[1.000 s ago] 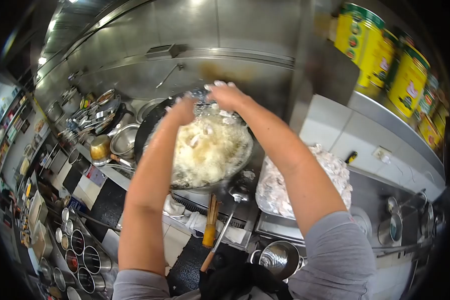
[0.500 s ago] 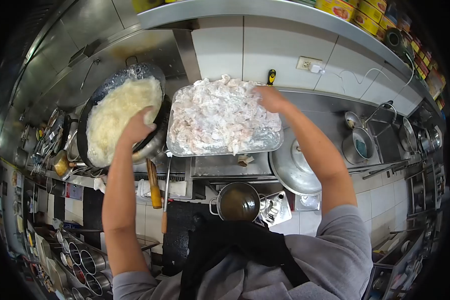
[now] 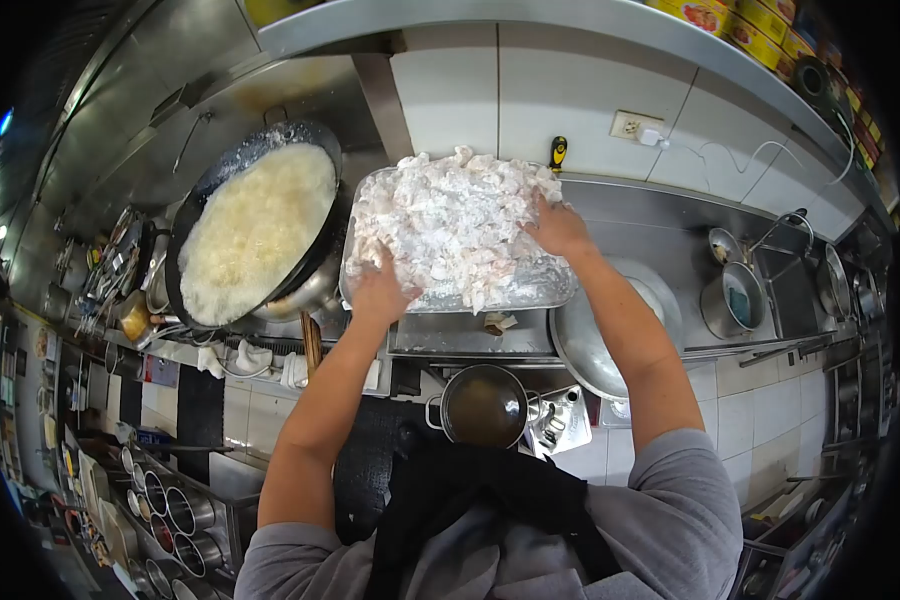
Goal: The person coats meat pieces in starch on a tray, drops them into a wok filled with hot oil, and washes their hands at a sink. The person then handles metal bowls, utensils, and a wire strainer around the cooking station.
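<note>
A metal tray point(image 3: 530, 297) in the middle of the head view is heaped with flour-coated raw meat pieces point(image 3: 450, 220), possibly chicken. My left hand point(image 3: 380, 290) lies over the tray's near left corner, its fingertips against the pieces and its thumb spread away. At the right side of the heap, my right hand point(image 3: 558, 228) touches the coated pieces with its fingers apart. Some fingertips of both hands are partly hidden by flour and meat. Left of the tray, a large black wok point(image 3: 315, 250) holds pale, foaming oil point(image 3: 260, 235).
A big metal lid point(image 3: 595, 335) lies right of the tray. Below the counter stands a pot of brownish liquid point(image 3: 482, 405). A yellow-black handled tool point(image 3: 558, 153) rests by the wall. Farther right are a saucepan point(image 3: 715, 305) and a sink point(image 3: 792, 300).
My left hand has moved right, from over the wok to the tray's left side. My right hand has come slightly lower along the tray's right side. The camera view has shifted a little.
</note>
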Tool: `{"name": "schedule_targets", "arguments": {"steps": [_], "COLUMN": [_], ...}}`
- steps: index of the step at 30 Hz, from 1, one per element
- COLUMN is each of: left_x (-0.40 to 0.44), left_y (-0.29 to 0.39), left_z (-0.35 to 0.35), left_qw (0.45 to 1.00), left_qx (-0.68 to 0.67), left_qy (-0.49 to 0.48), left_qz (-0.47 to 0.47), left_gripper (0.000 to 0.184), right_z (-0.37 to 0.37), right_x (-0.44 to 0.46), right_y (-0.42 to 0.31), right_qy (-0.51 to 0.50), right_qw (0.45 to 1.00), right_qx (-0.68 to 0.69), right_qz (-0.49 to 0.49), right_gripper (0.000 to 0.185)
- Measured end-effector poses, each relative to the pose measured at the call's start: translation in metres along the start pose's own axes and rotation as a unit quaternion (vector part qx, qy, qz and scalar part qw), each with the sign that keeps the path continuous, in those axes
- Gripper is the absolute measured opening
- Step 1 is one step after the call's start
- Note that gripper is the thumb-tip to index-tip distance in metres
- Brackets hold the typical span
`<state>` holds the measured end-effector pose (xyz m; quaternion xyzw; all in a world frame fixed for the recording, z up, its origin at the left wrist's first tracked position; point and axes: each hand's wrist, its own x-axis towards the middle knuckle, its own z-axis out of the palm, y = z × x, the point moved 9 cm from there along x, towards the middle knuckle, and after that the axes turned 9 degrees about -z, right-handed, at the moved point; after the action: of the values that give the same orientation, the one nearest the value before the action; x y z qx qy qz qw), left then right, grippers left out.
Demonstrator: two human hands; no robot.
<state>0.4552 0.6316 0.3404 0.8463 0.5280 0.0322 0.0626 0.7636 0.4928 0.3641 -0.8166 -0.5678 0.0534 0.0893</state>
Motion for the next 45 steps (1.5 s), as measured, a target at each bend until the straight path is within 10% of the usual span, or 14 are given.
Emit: {"name": "schedule_targets", "arguments": {"steps": [13, 17, 29, 41, 45], "left_x": [-0.028, -0.010, -0.033, -0.010, -0.008], "left_y": [0.071, 0.056, 0.094, 0.153, 0.167], "left_z": [-0.007, -0.003, 0.001, 0.040, 0.036], "left_qw": [0.969, 0.962, 0.991, 0.839, 0.812], "left_qx": [-0.217, -0.270, -0.104, -0.496, -0.534], "left_qy": [0.120, -0.016, -0.061, -0.093, -0.127], "left_qz": [0.013, 0.032, 0.065, 0.202, 0.199], "left_gripper": [0.113, 0.103, 0.135, 0.119, 0.112], "right_z": [0.012, 0.009, 0.026, 0.039, 0.031], "right_x": [-0.054, -0.053, -0.046, -0.034, -0.038], "right_y": [-0.048, -0.027, -0.062, -0.058, -0.049], "right_qy": [0.217, 0.153, 0.167, 0.248, 0.245], "right_qw": [0.951, 0.979, 0.966, 0.912, 0.812], "right_qx": [0.165, 0.124, 0.173, 0.321, 0.527], "right_qz": [0.148, 0.051, 0.091, -0.057, -0.040], "right_gripper": [0.093, 0.090, 0.110, 0.091, 0.075]}}
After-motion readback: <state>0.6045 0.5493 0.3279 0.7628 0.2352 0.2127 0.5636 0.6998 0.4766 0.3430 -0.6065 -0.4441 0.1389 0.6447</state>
